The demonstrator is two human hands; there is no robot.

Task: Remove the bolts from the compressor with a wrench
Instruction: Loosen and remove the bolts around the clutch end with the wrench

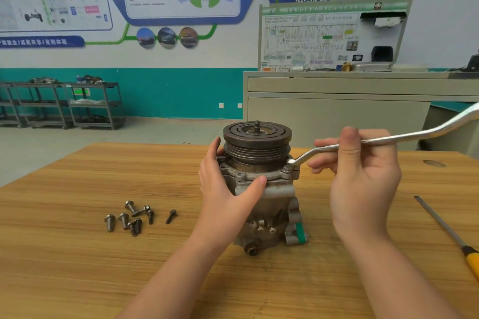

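A grey metal compressor [269, 210] stands upright on the wooden table, its dark grooved pulley on top. My left hand [228, 189] wraps around its left side, thumb resting on the flange. My right hand [360, 176] grips a long silver offset wrench [404, 136]. The wrench's ring end sits on a bolt [287, 167] at the flange's right corner. Another bolt [241, 176] shows at the flange's front. Several removed bolts [132, 216] lie loose on the table to the left.
A screwdriver [451, 235] with a yellow handle lies on the wooden table [77, 254] at the right. Behind the table stand a grey cabinet [337, 111] with a wiring board and metal trolleys [64, 103] at the far left.
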